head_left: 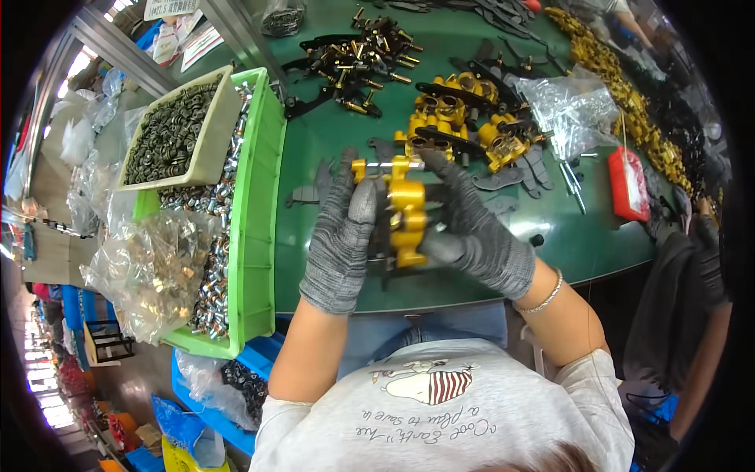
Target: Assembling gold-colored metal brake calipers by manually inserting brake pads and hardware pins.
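Note:
Between my two grey-gloved hands, above the near edge of the green table, is a gold brake caliper (407, 206) with a shiny pin across its top. My left hand (340, 240) is closed on its left side, thumb pointing up along it. On the other side my right hand (480, 236) grips it, fingers behind and thumb near the lower part. The palms hide some of the dark parts fixed to the caliper. Just beyond my hands lies a heap of gold calipers (444, 110) with black brackets. Flat dark plates (528, 171) lie by the heap.
Left stands a green crate (259, 204) of bolts, with a cream tray (179, 130) of small dark parts and a plastic bag (149, 267) on it. Farther back are black brackets with bolts (358, 67). Rightward lie a bag of pins (570, 110) and a red box (627, 185). Another person's gloved hand (708, 252) shows far right.

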Available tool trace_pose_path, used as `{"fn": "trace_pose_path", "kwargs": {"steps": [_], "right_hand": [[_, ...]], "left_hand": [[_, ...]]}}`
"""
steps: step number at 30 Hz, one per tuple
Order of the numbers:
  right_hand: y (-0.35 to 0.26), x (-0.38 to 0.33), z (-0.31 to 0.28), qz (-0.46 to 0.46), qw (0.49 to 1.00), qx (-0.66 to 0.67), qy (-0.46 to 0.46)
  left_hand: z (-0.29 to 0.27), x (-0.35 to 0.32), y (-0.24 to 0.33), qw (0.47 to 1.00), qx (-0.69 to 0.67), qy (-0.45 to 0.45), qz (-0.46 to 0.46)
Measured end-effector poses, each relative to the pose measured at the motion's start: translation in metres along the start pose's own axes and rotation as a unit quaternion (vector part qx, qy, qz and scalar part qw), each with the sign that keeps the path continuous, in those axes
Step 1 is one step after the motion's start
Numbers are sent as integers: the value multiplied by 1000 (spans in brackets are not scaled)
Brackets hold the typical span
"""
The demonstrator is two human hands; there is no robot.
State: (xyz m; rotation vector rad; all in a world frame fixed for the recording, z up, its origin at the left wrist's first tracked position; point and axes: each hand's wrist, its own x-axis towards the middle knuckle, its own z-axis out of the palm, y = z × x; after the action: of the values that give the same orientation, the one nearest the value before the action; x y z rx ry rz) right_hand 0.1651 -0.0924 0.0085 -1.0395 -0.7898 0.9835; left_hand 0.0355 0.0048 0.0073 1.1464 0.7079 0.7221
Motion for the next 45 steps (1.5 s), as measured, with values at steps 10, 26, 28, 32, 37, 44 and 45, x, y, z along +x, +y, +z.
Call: {"fn": "trace_pose_path", "kwargs": {"steps": [10,26,28,32,37,44,45], "right_hand": [[-87,148,-74,176,971,161,2],[-39,152,-52,-77,730,-660,-159],[-32,139,-50,-98,644,-732,-200],[-22,115,-67,-129,629,-741,-197],[-23,81,-33,-56,812,-577,-64],[-12,18,-66,2,906,-414,-90],[-15,15,-82,-71,780,-615,-92]], "left_hand": [[-45,-14,4,990,30,0,135],[-94,-43,-60,990,53,92,89],[-92,-38,-60,989,56,93,96],[-78,-37,-46,994,20,62,85],[-40,-30,-44,971,120,49,201],[-38,-15,-72,972,150,-33,179],[-42,-13,-75,974,149,-44,163]]}}
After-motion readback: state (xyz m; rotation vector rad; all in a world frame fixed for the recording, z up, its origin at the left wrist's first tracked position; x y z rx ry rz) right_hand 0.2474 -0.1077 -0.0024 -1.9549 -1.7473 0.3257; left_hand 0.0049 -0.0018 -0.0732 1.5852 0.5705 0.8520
